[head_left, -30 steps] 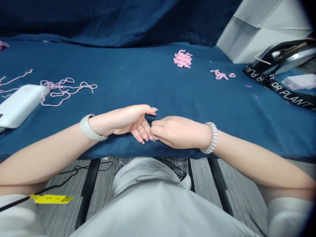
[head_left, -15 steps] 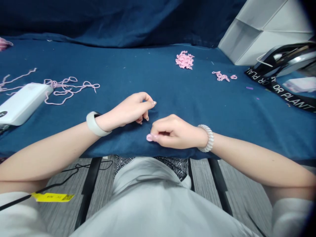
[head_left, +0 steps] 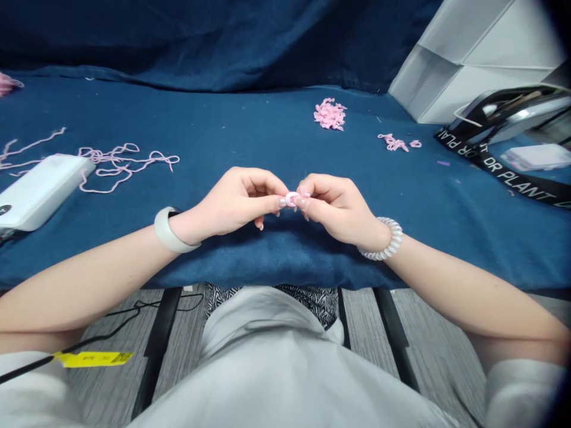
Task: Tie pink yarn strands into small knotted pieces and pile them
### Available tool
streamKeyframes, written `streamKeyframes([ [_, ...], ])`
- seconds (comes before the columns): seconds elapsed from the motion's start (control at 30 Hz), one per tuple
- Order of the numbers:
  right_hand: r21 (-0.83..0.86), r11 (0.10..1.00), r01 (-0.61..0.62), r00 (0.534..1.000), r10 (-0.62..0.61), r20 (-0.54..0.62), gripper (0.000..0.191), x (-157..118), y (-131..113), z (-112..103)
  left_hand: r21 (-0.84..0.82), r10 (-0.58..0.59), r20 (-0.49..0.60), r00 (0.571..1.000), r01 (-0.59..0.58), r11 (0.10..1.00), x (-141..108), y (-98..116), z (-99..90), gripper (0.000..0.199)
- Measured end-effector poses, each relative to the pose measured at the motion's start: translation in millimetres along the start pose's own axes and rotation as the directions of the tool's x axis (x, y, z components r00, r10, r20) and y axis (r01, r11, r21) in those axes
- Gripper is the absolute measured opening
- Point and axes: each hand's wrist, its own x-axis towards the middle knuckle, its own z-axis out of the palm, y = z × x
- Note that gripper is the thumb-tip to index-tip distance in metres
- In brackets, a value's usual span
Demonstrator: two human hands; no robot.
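Between my fingertips, above the near part of the blue cloth (head_left: 250,131), is a small looped piece of pink yarn (head_left: 291,198). My left hand (head_left: 241,202) pinches its left side with thumb and forefinger. From the other side my right hand (head_left: 343,208) pinches it too, and the fingertips of both hands nearly meet. The fingers cover part of the yarn. Beyond my hands lies a small heap of pink yarn pieces (head_left: 330,114). A few more short pink pieces (head_left: 393,142) lie to its right.
Loose pink yarn (head_left: 120,159) trails over the cloth at the left, beside a white power bank (head_left: 44,190). At the right stand white boxes (head_left: 477,71) and a dark device with a lettered strap (head_left: 513,175). A cable with a yellow tag (head_left: 93,359) hangs lower left.
My right hand has moved up and away from me with the pink yarn, meeting my left hand. My left thumb and forefinger have closed on the yarn. The view has shifted slightly.
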Motion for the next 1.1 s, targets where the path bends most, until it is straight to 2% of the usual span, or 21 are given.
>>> streamKeyframes([
  [0.37, 0.016, 0.999, -0.031, 0.999, 0.031, 0.027, 0.031, 1.6, -0.5, -1.6, 0.025, 0.055, -0.02, 0.998, -0.055, 0.998, -0.8, -1.6, -0.4, 0.018],
  [0.6, 0.084, 0.991, -0.108, 0.993, 0.103, 0.063, 0.036, 1.8, -1.5, -2.5, 0.092, 0.047, -0.021, 0.999, -0.045, 0.995, -2.5, 2.5, -1.4, 0.013],
  [0.77, 0.096, 0.988, -0.118, 0.991, 0.112, 0.07, 0.036, 1.9, -1.9, -3.5, 0.108, 0.044, -0.018, 0.999, -0.042, 0.993, -3.9, 5.9, -0.5, 0.008],
  [1.0, 0.163, 0.975, -0.151, 0.98, 0.126, 0.156, 0.031, 2.6, -2.0, -5.9, 0.123, 0.016, 0.022, 1.0, -0.019, 0.992, -4.5, 7.8, -2.0, 0.006],
  [1.1, 0.167, 0.974, -0.153, 0.981, 0.129, 0.146, 0.031, 2.5, -2.0, -5.4, 0.135, 0.018, 0.014, 1.0, -0.02, 0.991, -5.2, 8.3, -1.2, 0.007],
])
